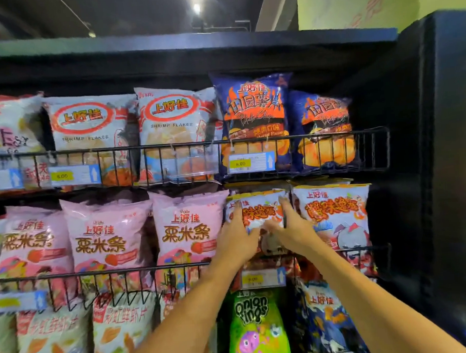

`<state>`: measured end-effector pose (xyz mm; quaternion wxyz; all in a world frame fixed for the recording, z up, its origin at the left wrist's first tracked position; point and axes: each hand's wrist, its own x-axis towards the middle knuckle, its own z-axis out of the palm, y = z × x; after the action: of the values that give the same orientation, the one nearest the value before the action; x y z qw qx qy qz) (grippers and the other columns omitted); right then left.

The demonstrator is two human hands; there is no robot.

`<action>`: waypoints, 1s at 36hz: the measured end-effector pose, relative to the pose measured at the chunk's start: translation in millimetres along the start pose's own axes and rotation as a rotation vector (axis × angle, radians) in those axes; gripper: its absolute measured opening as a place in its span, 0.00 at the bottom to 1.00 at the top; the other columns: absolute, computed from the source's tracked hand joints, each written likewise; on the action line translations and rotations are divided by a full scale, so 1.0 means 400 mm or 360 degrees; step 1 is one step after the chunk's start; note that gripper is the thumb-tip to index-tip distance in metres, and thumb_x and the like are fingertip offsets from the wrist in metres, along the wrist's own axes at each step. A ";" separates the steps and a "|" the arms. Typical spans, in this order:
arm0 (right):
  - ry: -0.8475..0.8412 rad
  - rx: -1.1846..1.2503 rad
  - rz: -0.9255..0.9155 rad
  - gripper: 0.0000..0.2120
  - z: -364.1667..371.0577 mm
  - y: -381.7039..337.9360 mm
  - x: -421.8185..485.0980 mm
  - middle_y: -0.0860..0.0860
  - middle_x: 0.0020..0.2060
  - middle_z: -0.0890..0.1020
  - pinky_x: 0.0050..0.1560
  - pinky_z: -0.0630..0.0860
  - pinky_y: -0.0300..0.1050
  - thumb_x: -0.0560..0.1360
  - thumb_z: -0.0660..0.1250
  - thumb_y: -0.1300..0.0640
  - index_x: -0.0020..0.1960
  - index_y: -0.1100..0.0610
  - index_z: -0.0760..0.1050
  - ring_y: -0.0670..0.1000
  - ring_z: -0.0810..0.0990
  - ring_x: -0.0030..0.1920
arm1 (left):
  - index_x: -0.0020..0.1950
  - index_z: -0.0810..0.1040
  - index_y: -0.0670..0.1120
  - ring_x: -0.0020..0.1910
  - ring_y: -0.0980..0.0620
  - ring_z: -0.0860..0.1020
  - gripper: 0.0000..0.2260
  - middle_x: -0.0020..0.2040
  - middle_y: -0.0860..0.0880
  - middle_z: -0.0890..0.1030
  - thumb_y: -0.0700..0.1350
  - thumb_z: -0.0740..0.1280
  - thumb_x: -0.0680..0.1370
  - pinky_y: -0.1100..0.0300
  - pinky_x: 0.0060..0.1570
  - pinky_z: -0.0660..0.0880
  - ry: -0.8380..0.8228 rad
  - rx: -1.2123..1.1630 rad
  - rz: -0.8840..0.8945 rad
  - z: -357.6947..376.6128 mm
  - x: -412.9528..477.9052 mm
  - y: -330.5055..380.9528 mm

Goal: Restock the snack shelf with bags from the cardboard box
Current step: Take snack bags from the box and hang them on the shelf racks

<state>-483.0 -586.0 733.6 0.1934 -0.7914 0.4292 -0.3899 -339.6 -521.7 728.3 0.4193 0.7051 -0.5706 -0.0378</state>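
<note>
Both hands on a white snack bag (pixel 260 211) with red lettering, standing behind the wire rail (pixel 155 267) of the middle shelf: left hand (pixel 237 236) flat along its left edge, right hand (pixel 291 227) curled over its right edge, fingers spread. Just right of it, a matching bag (pixel 335 214); just left, pink bags (pixel 190 231). Above, blue chip bags (pixel 253 116); below, a green onion-ring bag (pixel 256 327).
</note>
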 end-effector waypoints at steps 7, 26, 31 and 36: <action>0.0010 0.0012 -0.0124 0.39 -0.003 0.026 0.014 0.57 0.74 0.70 0.58 0.76 0.49 0.80 0.67 0.54 0.82 0.51 0.46 0.57 0.75 0.68 | 0.81 0.55 0.54 0.67 0.42 0.74 0.34 0.69 0.44 0.73 0.47 0.68 0.79 0.52 0.63 0.72 0.0191 -0.0040 0.0160 0.027 0.003 0.011; 0.0409 -0.0249 -0.0249 0.33 -0.028 0.050 -0.095 0.62 0.58 0.77 0.41 0.74 0.52 0.77 0.68 0.46 0.78 0.47 0.58 0.61 0.76 0.47 | 0.79 0.59 0.60 0.67 0.49 0.75 0.31 0.73 0.48 0.72 0.48 0.69 0.80 0.49 0.65 0.75 0.0197 -0.0341 0.0400 -0.035 -0.090 -0.060; 0.0508 -0.0090 -0.0350 0.30 0.029 -0.020 -0.136 0.54 0.48 0.77 0.42 0.69 0.47 0.77 0.71 0.53 0.75 0.54 0.64 0.54 0.75 0.45 | 0.77 0.66 0.56 0.55 0.49 0.81 0.26 0.60 0.53 0.76 0.43 0.68 0.80 0.63 0.52 0.77 0.0281 -0.0451 0.0333 -0.138 -0.145 -0.141; 0.0362 0.0110 -0.0449 0.21 0.165 -0.158 -0.174 0.48 0.39 0.78 0.34 0.71 0.45 0.77 0.70 0.53 0.67 0.53 0.69 0.46 0.78 0.36 | 0.76 0.66 0.55 0.49 0.55 0.81 0.25 0.56 0.53 0.78 0.45 0.68 0.80 0.62 0.50 0.79 0.0425 -0.0403 0.0237 -0.262 -0.187 -0.273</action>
<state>-420.5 -494.7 701.6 0.1141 -0.7875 0.3195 -0.5146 -225.3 -402.1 695.1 0.5783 0.6011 -0.5514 0.0156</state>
